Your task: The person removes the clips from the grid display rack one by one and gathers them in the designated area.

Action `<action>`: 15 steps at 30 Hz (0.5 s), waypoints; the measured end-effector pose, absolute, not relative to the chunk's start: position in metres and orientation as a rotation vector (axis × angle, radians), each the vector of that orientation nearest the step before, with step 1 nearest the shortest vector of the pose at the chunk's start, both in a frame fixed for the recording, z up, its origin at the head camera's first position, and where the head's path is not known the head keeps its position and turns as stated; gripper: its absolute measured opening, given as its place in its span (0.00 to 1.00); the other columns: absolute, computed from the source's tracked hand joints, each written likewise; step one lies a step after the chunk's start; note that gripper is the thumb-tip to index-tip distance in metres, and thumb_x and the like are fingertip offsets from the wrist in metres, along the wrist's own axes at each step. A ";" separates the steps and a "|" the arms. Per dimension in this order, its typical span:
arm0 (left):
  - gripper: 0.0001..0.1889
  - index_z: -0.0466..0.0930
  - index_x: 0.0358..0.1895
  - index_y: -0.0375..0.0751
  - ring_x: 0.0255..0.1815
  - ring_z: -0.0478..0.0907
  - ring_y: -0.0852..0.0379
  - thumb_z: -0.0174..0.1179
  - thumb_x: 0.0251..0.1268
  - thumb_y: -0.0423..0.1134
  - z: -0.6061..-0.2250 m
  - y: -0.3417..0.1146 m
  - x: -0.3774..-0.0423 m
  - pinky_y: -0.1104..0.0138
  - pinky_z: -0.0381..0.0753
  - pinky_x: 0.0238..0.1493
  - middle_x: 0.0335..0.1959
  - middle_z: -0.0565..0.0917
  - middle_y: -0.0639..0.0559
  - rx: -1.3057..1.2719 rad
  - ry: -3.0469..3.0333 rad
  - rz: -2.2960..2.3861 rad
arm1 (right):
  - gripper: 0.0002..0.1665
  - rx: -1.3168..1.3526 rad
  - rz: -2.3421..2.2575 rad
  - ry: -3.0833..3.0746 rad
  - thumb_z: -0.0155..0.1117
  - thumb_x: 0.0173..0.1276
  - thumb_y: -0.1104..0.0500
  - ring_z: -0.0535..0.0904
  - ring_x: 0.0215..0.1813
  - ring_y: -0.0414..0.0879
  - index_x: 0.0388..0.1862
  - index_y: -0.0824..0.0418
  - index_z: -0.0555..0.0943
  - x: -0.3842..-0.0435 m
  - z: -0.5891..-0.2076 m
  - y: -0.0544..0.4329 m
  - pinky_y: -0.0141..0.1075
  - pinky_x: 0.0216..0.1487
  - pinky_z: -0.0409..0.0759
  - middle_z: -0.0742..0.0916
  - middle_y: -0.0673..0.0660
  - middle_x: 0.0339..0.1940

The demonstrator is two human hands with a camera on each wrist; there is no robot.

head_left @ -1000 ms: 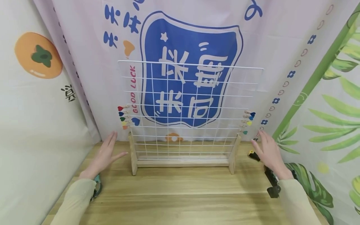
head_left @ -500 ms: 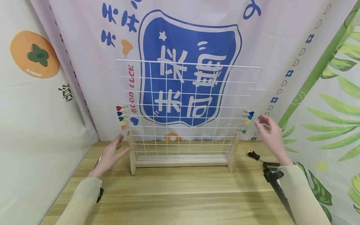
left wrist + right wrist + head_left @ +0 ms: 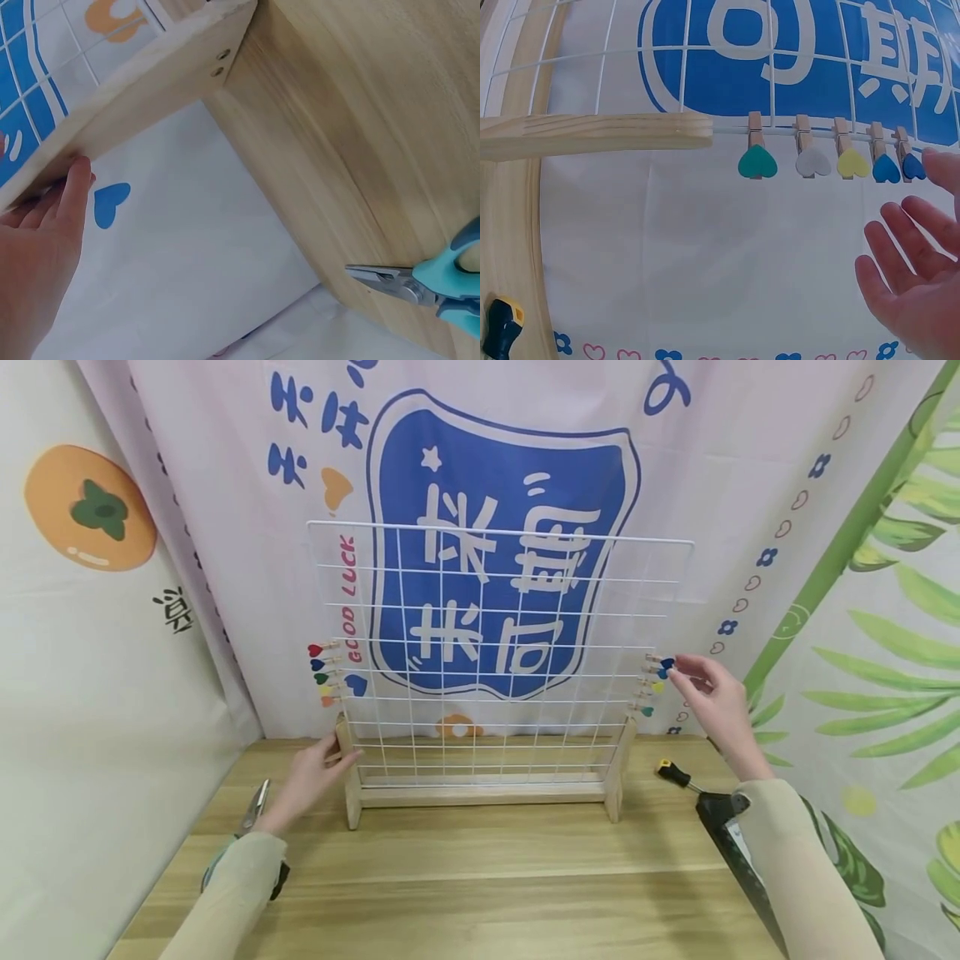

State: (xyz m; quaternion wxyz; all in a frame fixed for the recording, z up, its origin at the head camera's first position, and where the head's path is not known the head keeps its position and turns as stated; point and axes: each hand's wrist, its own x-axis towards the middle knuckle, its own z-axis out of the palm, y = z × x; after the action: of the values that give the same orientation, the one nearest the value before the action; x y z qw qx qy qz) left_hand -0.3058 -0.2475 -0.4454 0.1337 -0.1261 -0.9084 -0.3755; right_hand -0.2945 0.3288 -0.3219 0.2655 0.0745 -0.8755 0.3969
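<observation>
The white wire grid stands mid-frame in its wooden stand. Lower left, my left hand has just closed lightly round the stand's post, probably steadying it. Right of centre, my right hand has reached the heart clips, fingers loosely parted, gripping nothing, thumb beside the darkest blue.
</observation>
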 end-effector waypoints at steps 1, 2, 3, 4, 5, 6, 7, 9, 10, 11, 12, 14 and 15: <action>0.22 0.72 0.59 0.24 0.58 0.79 0.29 0.60 0.71 0.39 -0.445 -0.246 -0.306 0.50 0.84 0.53 0.58 0.77 0.21 -0.365 -2.626 -1.082 | 0.31 0.198 1.069 -2.364 0.57 0.74 0.44 0.70 0.50 0.19 0.66 0.63 0.73 -0.295 -0.322 0.328 0.08 0.54 0.68 0.81 0.63 0.64; 0.21 0.73 0.58 0.24 0.57 0.79 0.28 0.60 0.71 0.39 -0.445 -0.246 -0.306 0.50 0.84 0.53 0.57 0.78 0.22 -0.362 -2.618 -1.075 | 0.30 0.196 1.069 -2.361 0.58 0.74 0.44 0.70 0.50 0.19 0.65 0.63 0.74 -0.296 -0.321 0.328 0.08 0.54 0.68 0.81 0.63 0.64; 0.21 0.73 0.57 0.24 0.57 0.79 0.28 0.60 0.71 0.38 -0.445 -0.245 -0.306 0.49 0.84 0.53 0.56 0.78 0.21 -0.357 -2.611 -1.070 | 0.30 0.196 1.067 -2.358 0.58 0.74 0.44 0.70 0.50 0.19 0.65 0.63 0.74 -0.297 -0.320 0.328 0.09 0.54 0.69 0.81 0.63 0.64; 0.20 0.73 0.57 0.23 0.57 0.79 0.28 0.60 0.71 0.37 -0.444 -0.245 -0.306 0.49 0.84 0.53 0.56 0.78 0.21 -0.353 -2.606 -1.069 | 0.30 0.197 1.066 -2.354 0.58 0.74 0.44 0.70 0.51 0.19 0.65 0.63 0.74 -0.297 -0.320 0.327 0.09 0.55 0.69 0.81 0.63 0.63; 0.20 0.73 0.57 0.23 0.57 0.79 0.28 0.59 0.71 0.37 -0.444 -0.244 -0.306 0.49 0.84 0.53 0.56 0.79 0.22 -0.348 -2.600 -1.067 | 0.29 0.203 1.060 -2.349 0.58 0.74 0.45 0.70 0.51 0.18 0.64 0.64 0.75 -0.298 -0.319 0.327 0.10 0.55 0.70 0.82 0.64 0.63; 0.19 0.74 0.57 0.23 0.57 0.80 0.28 0.59 0.71 0.36 -0.444 -0.244 -0.306 0.48 0.84 0.53 0.55 0.79 0.22 -0.344 -2.595 -1.065 | 0.29 0.210 1.053 -2.345 0.58 0.74 0.46 0.70 0.50 0.18 0.64 0.64 0.75 -0.298 -0.319 0.327 0.11 0.55 0.70 0.82 0.64 0.62; 0.19 0.74 0.56 0.23 0.56 0.80 0.29 0.59 0.71 0.36 -0.444 -0.244 -0.306 0.48 0.84 0.53 0.55 0.80 0.22 -0.338 -2.589 -1.063 | 0.28 0.216 1.043 -2.342 0.58 0.75 0.46 0.70 0.50 0.17 0.64 0.64 0.75 -0.298 -0.318 0.326 0.11 0.55 0.71 0.82 0.64 0.62; 0.17 0.75 0.54 0.23 0.55 0.81 0.29 0.59 0.71 0.35 -0.445 -0.244 -0.306 0.48 0.84 0.52 0.53 0.81 0.23 -0.330 -2.580 -1.056 | 0.27 0.235 1.030 -2.337 0.58 0.75 0.48 0.69 0.50 0.16 0.63 0.64 0.76 -0.298 -0.318 0.326 0.11 0.54 0.72 0.82 0.66 0.61; 0.16 0.76 0.53 0.23 0.54 0.81 0.29 0.58 0.71 0.35 -0.445 -0.244 -0.306 0.48 0.85 0.51 0.52 0.81 0.23 -0.328 -2.574 -1.053 | 0.26 0.240 1.027 -2.334 0.58 0.75 0.48 0.69 0.50 0.16 0.63 0.64 0.76 -0.299 -0.317 0.326 0.11 0.54 0.72 0.82 0.66 0.61; 0.15 0.77 0.52 0.23 0.53 0.82 0.29 0.58 0.71 0.34 -0.446 -0.243 -0.306 0.48 0.85 0.50 0.51 0.82 0.23 -0.325 -2.567 -1.046 | 0.26 0.244 1.024 -2.334 0.58 0.75 0.49 0.69 0.50 0.16 0.63 0.64 0.76 -0.299 -0.317 0.326 0.11 0.54 0.72 0.83 0.66 0.60; 0.15 0.77 0.51 0.23 0.52 0.82 0.29 0.58 0.71 0.34 -0.446 -0.243 -0.305 0.48 0.85 0.50 0.50 0.82 0.23 -0.324 -2.558 -1.040 | 0.25 0.244 1.024 -2.336 0.58 0.75 0.49 0.69 0.50 0.16 0.62 0.64 0.76 -0.299 -0.317 0.325 0.11 0.54 0.72 0.83 0.66 0.60; 0.13 0.78 0.49 0.23 0.50 0.83 0.29 0.59 0.70 0.33 -0.447 -0.242 -0.305 0.48 0.86 0.48 0.48 0.83 0.23 -0.324 -2.539 -1.032 | 0.25 0.240 1.029 -2.339 0.58 0.75 0.49 0.69 0.49 0.16 0.62 0.64 0.76 -0.298 -0.317 0.325 0.11 0.54 0.72 0.83 0.66 0.60; 0.13 0.78 0.48 0.23 0.49 0.83 0.29 0.59 0.70 0.32 -0.447 -0.242 -0.305 0.48 0.86 0.47 0.47 0.83 0.23 -0.329 -2.525 -1.028 | 0.25 0.236 1.030 -2.342 0.58 0.75 0.48 0.69 0.49 0.16 0.62 0.64 0.77 -0.298 -0.316 0.325 0.11 0.54 0.72 0.83 0.66 0.60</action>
State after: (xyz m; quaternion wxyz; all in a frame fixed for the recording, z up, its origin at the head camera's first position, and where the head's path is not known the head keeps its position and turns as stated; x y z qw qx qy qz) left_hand -0.3053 -0.2420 -0.4475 0.1966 -0.1176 -0.9016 -0.3669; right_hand -0.2985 0.3252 -0.3164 0.2822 0.0880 -0.8746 0.3844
